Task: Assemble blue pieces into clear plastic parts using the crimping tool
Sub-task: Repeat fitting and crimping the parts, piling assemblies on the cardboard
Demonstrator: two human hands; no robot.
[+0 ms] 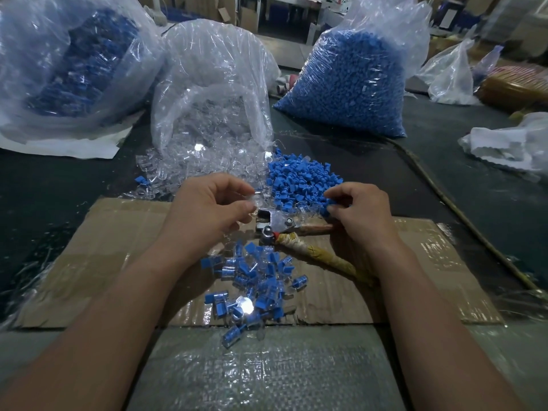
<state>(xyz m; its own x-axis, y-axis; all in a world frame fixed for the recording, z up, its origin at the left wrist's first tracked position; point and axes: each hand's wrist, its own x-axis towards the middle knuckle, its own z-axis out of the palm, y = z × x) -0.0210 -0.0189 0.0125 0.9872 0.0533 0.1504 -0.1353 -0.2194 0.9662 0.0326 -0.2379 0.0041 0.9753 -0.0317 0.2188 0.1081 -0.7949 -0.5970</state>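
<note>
Two small parts are in hand. A clear plastic part point(255, 200) is pinched between the thumb and curled fingers of the left hand point(207, 206). A blue piece point(326, 209) is nipped at the fingertips of the right hand point(358, 209). Just below and between them, the crimping tool point(274, 222) lies untouched on the cardboard sheet point(118, 247). A heap of assembled pieces point(255, 280) lies nearer the person. Beyond the hands, loose clear parts point(184, 167) and loose blue pieces point(299, 179) spill before their bags.
</note>
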